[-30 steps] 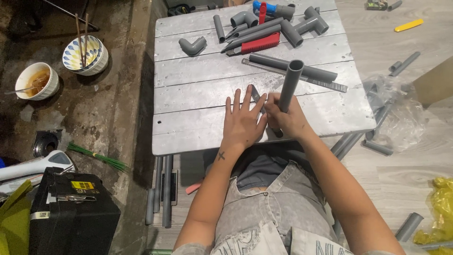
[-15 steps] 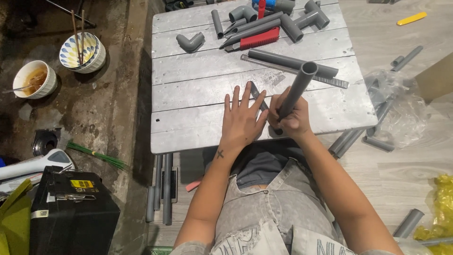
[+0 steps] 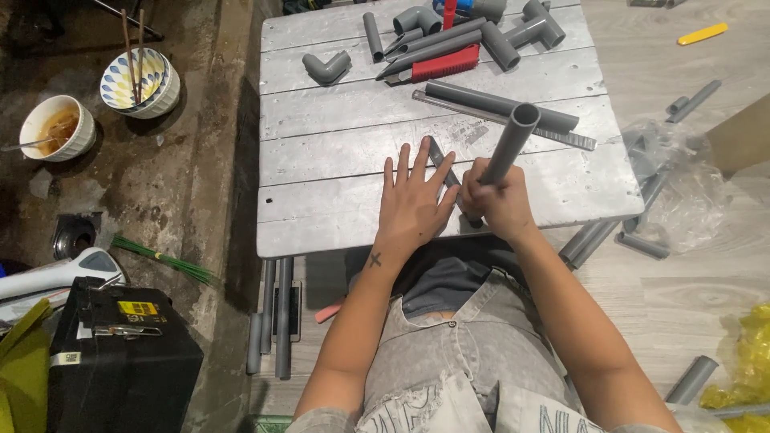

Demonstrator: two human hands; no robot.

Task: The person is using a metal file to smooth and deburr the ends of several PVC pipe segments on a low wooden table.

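sitting at a low grey wooden table [image 3: 337, 160], a person works with both bare hands near its front edge. on the ground at the left stand a black case [image 3: 120, 353] and two bowls [image 3: 138, 82], one with chopsticks stuck in it, well apart from the work. on the far side of the table lies a pile of grey pipe parts [image 3: 473, 32] with a red-handled cutter [image 3: 437, 66] among them, likely parked there to keep the near boards free. a long grey pipe [image 3: 513, 106] lies across the middle of the table with a clear ruler [image 3: 561, 138] just beside it. the right hand [image 3: 497, 200] is wrapped tight around a shorter grey pipe [image 3: 507, 144]. this pipe stands tilted, its open end up toward the camera and its low end down by the table, so it looks propped there to keep it steady. the left hand [image 3: 413, 204] lies flat on the table with its fingers spread, holding nothing. it presses next to a small dark strip [image 3: 441, 164] that pokes out between the two hands, maybe to stop it sliding. i cannot tell what the strip is. a grey elbow joint [image 3: 326, 68] sits alone on the far left boards.
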